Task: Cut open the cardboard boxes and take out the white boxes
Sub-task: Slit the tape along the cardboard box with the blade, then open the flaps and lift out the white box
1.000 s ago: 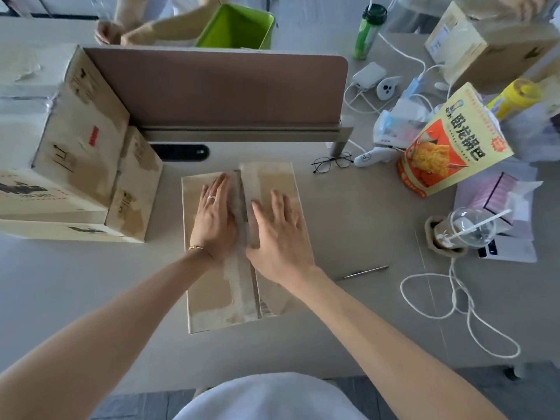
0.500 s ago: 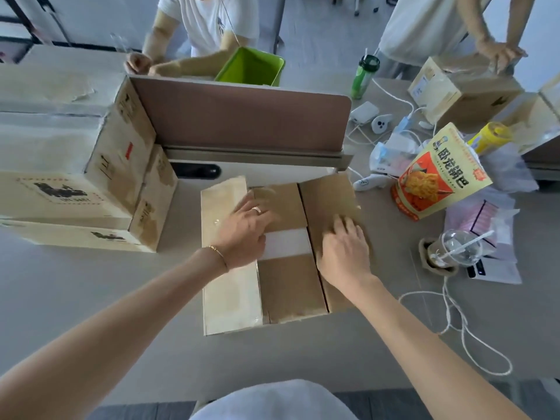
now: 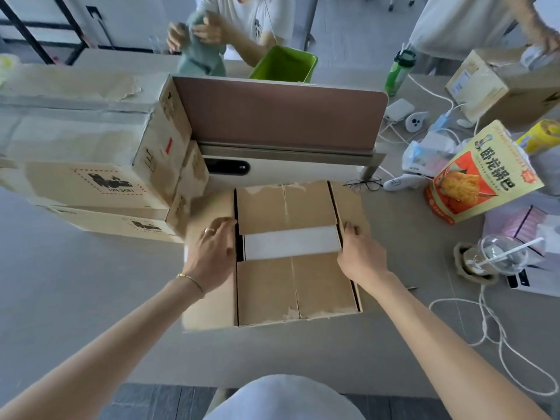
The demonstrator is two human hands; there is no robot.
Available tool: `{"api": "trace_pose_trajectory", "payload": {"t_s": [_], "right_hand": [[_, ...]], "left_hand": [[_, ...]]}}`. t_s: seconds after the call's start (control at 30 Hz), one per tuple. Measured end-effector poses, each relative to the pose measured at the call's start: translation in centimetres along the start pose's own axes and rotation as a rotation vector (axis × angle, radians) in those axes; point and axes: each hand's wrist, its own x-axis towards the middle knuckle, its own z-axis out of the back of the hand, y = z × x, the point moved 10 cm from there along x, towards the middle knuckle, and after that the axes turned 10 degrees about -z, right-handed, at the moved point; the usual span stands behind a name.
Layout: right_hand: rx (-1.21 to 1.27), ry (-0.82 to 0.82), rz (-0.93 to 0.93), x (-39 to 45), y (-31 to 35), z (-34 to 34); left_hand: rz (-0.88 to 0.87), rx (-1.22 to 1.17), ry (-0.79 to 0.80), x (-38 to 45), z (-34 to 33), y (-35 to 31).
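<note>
Here, your cardboard box (image 3: 266, 292) lies open on the desk (image 3: 91, 298), outer flaps spread. Your left hand (image 3: 212, 253) and right hand (image 3: 360, 256) press those flaps flat, fingers relaxed. Between the inner flaps a strip of white box (image 3: 291, 242) shows.

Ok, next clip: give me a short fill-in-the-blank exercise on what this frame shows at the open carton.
1. Both outer flaps of the cardboard box are folded ____.
2. Between the two inner flaps a strip of the ____ box shows.
3. The left hand, which wears a ____ on one finger, rests on the left outer flap.
4. The right hand rests at the box's ____ edge.

Missing words: open; white; ring; right
</note>
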Motion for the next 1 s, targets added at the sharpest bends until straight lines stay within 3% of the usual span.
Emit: {"api": "trace_pose_trajectory", "payload": {"t_s": [0.1, 0.2, 0.33, 0.53, 0.7, 0.87, 1.0], "right_hand": [[0.01, 0.013, 0.039, 0.7, 0.4, -0.1], [-0.041, -0.037, 0.095, 2.1, 0.6, 1.0], [-0.035, -0.115, 0.198, 4.7, 1.9, 2.9], [0.136, -0.155, 0.344, 7.4, 6.6, 2.6], [0.035, -0.224, 0.456, 6.3, 10.6, 0.0], [0.172, -0.281, 0.222, 0.3, 8.1, -2.3], [0.145, -0.26, 0.249, -1.1, 6.7, -3.5]], "left_hand": [[0.121, -0.18, -0.054, -1.1, -2.6, 0.9], [0.23, -0.086, -0.146, -1.7, -1.6, 0.7], [0.022, 0.165, -0.184, -0.3, -0.6, -0.8], [-0.167, 0.154, -0.059, 2.1, -2.7, -4.6], [-0.193, 0.283, 0.051, 3.2, -7.1, -7.0], [0.035, 0.355, -0.025, 3.0, -8.2, -5.8], [0.067, 0.343, -0.005, 3.2, -8.9, -6.1]]}}
